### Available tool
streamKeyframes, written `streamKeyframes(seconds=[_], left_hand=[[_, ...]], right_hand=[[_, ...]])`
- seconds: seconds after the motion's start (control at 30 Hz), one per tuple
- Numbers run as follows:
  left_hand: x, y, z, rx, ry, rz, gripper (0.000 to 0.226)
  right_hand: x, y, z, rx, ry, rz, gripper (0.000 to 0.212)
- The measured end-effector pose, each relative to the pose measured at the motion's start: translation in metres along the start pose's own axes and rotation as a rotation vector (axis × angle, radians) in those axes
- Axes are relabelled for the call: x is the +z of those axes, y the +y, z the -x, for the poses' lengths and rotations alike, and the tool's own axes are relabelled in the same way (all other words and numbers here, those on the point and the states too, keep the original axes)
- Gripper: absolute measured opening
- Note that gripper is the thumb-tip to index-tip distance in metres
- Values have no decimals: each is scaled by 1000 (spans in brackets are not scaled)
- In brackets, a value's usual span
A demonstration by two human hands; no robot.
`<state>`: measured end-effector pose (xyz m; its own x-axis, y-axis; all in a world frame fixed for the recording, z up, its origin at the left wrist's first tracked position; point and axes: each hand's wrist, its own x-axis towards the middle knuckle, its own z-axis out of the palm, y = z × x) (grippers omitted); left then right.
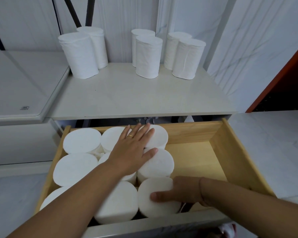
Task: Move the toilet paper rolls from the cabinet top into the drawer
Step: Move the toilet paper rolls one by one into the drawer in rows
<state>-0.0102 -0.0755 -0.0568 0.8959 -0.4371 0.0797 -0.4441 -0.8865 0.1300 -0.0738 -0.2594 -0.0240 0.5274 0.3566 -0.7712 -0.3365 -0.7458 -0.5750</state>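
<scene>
Roughly nine packed rolls (79,141) are stood in the open drawer (234,152), pressed by the left hand (132,150) with fingers flat, the front roll (150,184) is gripped by the right hand (184,191) with fingers curled, and six rolls (149,57) are left on the cabinet top (136,97).

Left grip (134,148) flat, palm down, fingers spread; right grip (179,191) nearer, thumb stretched leftward, fingers out of sight.

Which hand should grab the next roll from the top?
Left, probably. The left hand lies open at the drawer back, nearest the top rolls; the right hand grips a front roll.
</scene>
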Motion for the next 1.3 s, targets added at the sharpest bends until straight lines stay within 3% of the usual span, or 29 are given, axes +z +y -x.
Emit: streamKeyframes(seconds=[0.2, 0.3, 0.37, 0.47, 0.53, 0.67, 0.83, 0.97, 1.1, 1.3], left_hand=[[-1, 2, 0, -9, -15, 1, 79], [-1, 3, 0, -21, -6, -6, 77], [0, 4, 1, -27, 7, 3, 74], [-6, 0, 1, -14, 93, 17, 74], [-19, -15, 0, -39, 225, 37, 70], [-47, -64, -6, -320, 425, 140, 65], [-50, -118, -5, -580, 327, 97, 67], [-39, -131, -3, -623, 265, 45, 72], [-37, -132, -3, -602, 308, 34, 68], [-40, -129, -5, -607, 326, 79, 63]], right_hand=[[2, -5, 0, 30, 3, 157, 56], [1, -7, 4, 7, 23, 187, 63], [-5, -12, 10, 23, 37, 340, 63], [-34, -31, 22, -18, 282, 688, 53], [-57, -56, 30, -128, 516, 746, 51], [-93, -119, 11, -411, 809, 505, 41], [-111, -210, -68, -689, 771, 164, 69], [-110, -275, -135, -762, 753, 65, 88], [-108, -327, -178, -812, 860, 91, 105], [-118, -375, -211, -787, 963, -51, 113]])
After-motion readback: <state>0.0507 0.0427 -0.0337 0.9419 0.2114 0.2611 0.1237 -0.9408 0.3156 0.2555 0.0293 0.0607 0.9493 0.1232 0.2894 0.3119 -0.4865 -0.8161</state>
